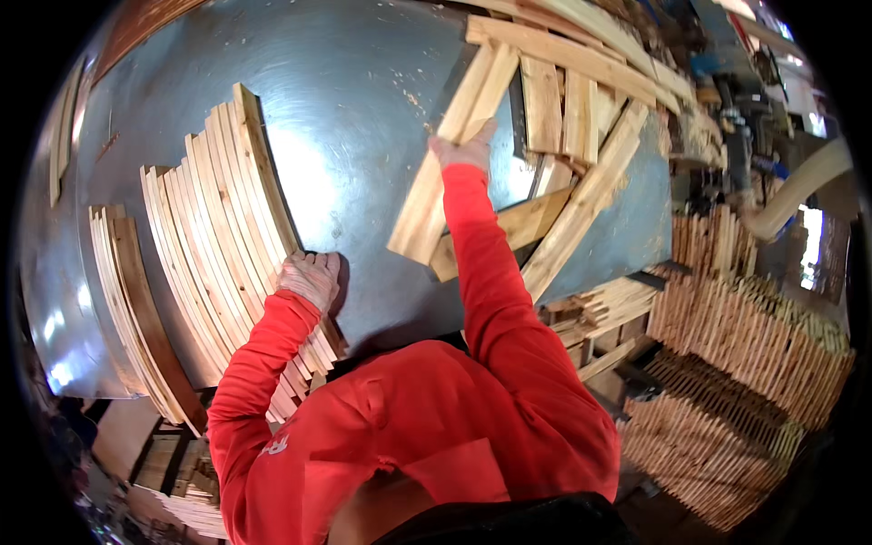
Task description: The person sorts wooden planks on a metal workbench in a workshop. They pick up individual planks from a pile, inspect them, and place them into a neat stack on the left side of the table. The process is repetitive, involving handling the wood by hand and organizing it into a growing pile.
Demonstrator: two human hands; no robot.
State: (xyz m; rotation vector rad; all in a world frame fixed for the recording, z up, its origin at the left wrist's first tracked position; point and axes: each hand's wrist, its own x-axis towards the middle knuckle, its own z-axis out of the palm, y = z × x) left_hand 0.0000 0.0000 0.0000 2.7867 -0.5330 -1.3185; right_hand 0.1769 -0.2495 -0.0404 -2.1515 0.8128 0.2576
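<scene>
My right hand [465, 150] reaches forward and grips a pale wooden board [422, 213] across its width, thumb on one side and fingers on the other. The board lies slanted, and a lengthwise line on it suggests two pieces side by side. My left hand [309, 277] rests with curled fingers on the right-hand edge of a row of narrow wooden slats [213, 209], near their close end. These slats are packed side by side on the metal table [363, 118]. How firmly the left fingers hold the outermost slat is hidden.
A smaller group of slats [136, 300] lies at the far left. Loose boards [568, 59] cross one another at the back right, with another slanted board [590, 200] nearer. Stacked wood strips [718, 391] stand right of the table. A pale hose [804, 186] curves at the right.
</scene>
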